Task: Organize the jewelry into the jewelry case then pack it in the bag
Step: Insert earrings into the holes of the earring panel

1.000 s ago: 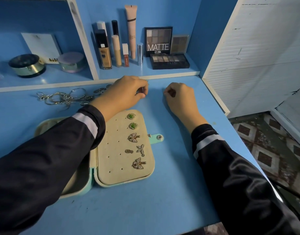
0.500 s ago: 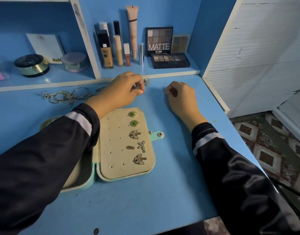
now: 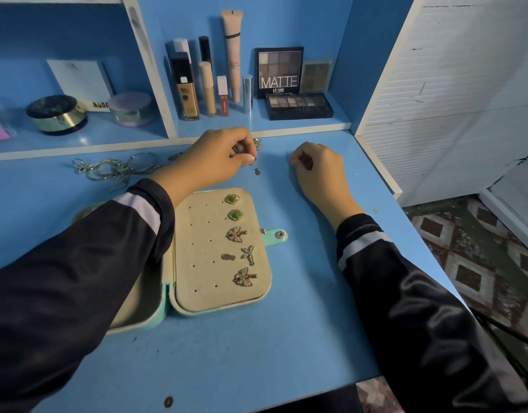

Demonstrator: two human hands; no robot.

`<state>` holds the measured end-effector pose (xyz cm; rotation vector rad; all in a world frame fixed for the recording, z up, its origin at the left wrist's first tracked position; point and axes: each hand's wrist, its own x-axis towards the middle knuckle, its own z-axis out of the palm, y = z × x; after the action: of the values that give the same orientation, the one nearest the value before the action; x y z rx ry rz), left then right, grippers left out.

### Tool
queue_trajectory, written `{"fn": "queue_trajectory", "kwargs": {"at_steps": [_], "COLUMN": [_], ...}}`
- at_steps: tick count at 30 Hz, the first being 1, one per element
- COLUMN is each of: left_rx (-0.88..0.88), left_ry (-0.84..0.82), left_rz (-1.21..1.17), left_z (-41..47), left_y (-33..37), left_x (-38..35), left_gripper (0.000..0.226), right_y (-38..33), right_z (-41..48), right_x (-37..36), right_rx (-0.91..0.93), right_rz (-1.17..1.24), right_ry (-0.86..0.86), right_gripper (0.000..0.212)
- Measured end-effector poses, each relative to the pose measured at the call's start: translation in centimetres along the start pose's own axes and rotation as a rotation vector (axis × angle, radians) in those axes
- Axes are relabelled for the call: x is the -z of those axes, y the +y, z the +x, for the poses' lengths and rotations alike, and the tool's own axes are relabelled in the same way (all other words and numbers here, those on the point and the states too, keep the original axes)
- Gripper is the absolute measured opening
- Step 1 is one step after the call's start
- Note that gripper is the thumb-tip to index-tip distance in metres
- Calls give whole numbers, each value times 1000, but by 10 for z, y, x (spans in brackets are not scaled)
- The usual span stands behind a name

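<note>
The mint-green jewelry case lies open on the blue desk, and my left forearm covers its left half. Its beige pad holds two green earrings, butterfly earrings and a small oval stud. My left hand hovers just beyond the case and pinches a tiny earring piece at its fingertips. A small loose piece lies on the desk right below those fingertips. A butterfly earring lies just past the hand. My right hand rests on the desk as a curled fist; its inside is hidden. No bag is in view.
A tangle of silver chains and rings lies on the desk left of my left hand. The low shelf behind carries makeup bottles, eyeshadow palettes and round jars. The desk's right edge drops to a tiled floor.
My left hand has drawn back slightly towards the case, uncovering the butterfly earring and a small loose piece on the desk. My right hand has stayed put as a fist.
</note>
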<state>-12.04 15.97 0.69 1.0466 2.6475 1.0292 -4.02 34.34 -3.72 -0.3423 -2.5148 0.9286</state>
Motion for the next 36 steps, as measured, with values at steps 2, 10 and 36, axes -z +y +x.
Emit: {"fn": "queue_trajectory", "kwargs": {"at_steps": [2, 10, 36], "left_rx": [0, 1, 28], "left_ry": [8, 51, -1], "left_rz": [-12, -78, -135], "left_z": [-1, -23, -113], "left_y": [0, 0, 3], "left_x": [1, 8, 28], "left_gripper": [7, 10, 18], "right_y": [-2, -15, -69], "right_z": [-2, -16, -72], "right_x": [2, 6, -2], "right_rx": [17, -85, -229], "right_rz": [28, 252, 554], "right_ry": [1, 3, -171], "right_gripper": [11, 12, 5]}}
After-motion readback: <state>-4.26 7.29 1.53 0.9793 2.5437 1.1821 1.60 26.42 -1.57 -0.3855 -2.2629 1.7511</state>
